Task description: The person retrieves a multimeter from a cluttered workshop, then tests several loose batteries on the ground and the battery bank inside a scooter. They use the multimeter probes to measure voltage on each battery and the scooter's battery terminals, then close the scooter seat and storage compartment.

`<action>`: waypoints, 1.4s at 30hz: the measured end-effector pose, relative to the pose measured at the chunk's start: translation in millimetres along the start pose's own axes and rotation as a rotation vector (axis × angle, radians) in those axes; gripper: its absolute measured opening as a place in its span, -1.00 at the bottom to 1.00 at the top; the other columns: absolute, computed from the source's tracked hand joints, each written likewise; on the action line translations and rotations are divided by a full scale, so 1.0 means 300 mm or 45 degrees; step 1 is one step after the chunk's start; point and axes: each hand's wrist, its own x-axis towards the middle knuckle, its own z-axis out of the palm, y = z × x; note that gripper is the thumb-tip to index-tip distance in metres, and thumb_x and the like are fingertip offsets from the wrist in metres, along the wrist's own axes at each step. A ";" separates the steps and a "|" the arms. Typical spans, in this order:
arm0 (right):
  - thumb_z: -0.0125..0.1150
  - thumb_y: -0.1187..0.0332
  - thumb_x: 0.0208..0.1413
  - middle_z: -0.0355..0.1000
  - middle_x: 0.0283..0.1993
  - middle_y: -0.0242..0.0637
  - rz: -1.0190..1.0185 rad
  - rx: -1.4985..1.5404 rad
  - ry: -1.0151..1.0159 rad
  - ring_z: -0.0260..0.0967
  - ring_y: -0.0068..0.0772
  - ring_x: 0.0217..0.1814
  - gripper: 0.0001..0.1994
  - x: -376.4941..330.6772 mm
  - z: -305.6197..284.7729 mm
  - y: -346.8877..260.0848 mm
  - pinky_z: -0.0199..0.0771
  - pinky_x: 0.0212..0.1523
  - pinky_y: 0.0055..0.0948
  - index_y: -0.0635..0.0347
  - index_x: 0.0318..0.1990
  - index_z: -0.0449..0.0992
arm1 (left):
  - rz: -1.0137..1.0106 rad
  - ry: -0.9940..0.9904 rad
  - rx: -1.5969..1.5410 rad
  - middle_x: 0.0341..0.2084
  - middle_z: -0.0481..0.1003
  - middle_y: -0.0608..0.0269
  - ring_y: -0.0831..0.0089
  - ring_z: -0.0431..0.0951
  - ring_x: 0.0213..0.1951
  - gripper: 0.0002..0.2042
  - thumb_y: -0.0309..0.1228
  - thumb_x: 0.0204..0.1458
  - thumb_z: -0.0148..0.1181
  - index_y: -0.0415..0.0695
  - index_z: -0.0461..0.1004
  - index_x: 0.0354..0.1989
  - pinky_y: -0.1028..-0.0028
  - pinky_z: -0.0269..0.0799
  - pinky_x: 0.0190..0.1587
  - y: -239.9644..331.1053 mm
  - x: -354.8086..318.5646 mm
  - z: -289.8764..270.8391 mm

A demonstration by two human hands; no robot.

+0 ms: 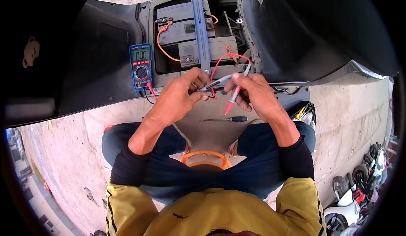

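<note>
My left hand point(179, 93) pinches a black test probe point(216, 83) just below the open battery bay point(196, 33) of a black scooter. My right hand point(253, 91) grips a red test probe point(235, 93), its tip pointing down and left. Red and black leads point(220, 62) run from the probes to a blue digital multimeter point(141, 66), which rests on the scooter body to the left of the bay. Inside the bay sit grey batteries point(182, 22) under a blue metal strap point(201, 29), with orange wires.
A screwdriver point(226, 119) with a dark handle lies on the concrete floor between my knees. An orange stool rim point(206, 155) shows under me. A tool bag point(303, 111) sits at my right. Parked scooters point(359, 189) stand at the far right.
</note>
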 end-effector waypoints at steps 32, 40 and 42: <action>0.21 0.02 0.39 0.07 -0.73 -0.57 -0.340 0.023 0.232 -0.06 -0.73 -0.74 -0.51 -0.088 -0.094 -0.070 0.02 -0.66 -0.58 0.22 -0.50 0.47 | 1.200 0.738 0.524 -0.35 0.56 0.18 0.25 0.53 -0.37 -0.90 -0.62 0.06 0.22 -0.21 0.49 -0.26 0.38 0.47 -0.30 0.010 -0.076 -0.158; 0.21 -0.01 0.38 0.18 -0.71 -0.47 -0.131 -0.265 -0.124 0.01 -0.72 -0.73 -0.48 -0.188 -0.092 -0.087 0.00 -0.65 -0.50 0.25 -0.51 0.50 | 0.754 0.003 1.207 -0.37 0.60 0.05 0.04 0.60 -0.33 -0.92 -0.52 -0.04 0.20 -0.21 0.47 -0.37 0.16 0.50 -0.29 -0.032 -0.182 -0.034; 0.21 -0.01 0.34 0.23 -0.68 -0.20 -0.153 -0.862 -0.046 0.21 -0.45 -0.64 -0.46 -0.174 -0.071 -0.076 0.22 -0.53 -0.29 0.34 -0.50 0.48 | 0.403 -0.207 1.328 -0.32 0.63 -0.03 -0.03 0.65 -0.23 -0.91 -0.52 -0.03 0.22 -0.21 0.54 -0.34 0.07 0.54 -0.19 -0.192 -0.197 0.083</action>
